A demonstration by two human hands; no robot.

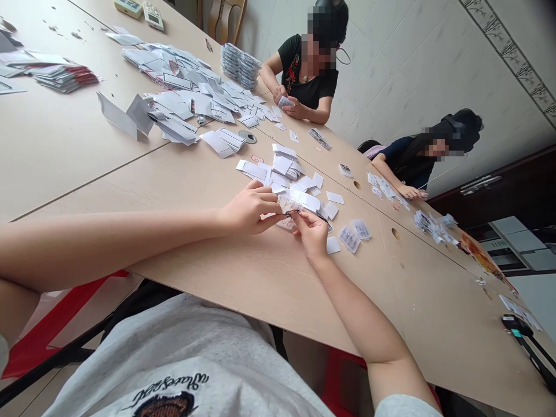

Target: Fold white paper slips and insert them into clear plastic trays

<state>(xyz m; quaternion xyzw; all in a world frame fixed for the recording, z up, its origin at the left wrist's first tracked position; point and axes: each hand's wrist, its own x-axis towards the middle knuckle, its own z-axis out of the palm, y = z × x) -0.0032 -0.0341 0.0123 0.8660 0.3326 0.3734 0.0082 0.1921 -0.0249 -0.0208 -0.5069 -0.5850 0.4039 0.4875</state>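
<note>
My left hand (252, 209) comes in from the left, its thumb and forefinger pinched together. Facing it, my right hand (313, 233) is closed in a pinch as well. Between the fingertips of both is a small dark piece (290, 214), too tiny to name. Just under and behind the fingers lies a clear plastic compartment box (290, 204), partly covered by my hands. A heap of folded white cards (289, 165) spreads on the table right beyond them. Two clear small-parts boxes (349, 238) sit to the right of my right hand.
The wooden table (195, 260) holds a big pile of white cards (186, 87), a card stack (65, 75) and stacked clear boxes (240, 65). Across it, one person (310, 81) holds a small box; another person (412, 156) handles small items. A black strap-like object (523, 336) lies far right.
</note>
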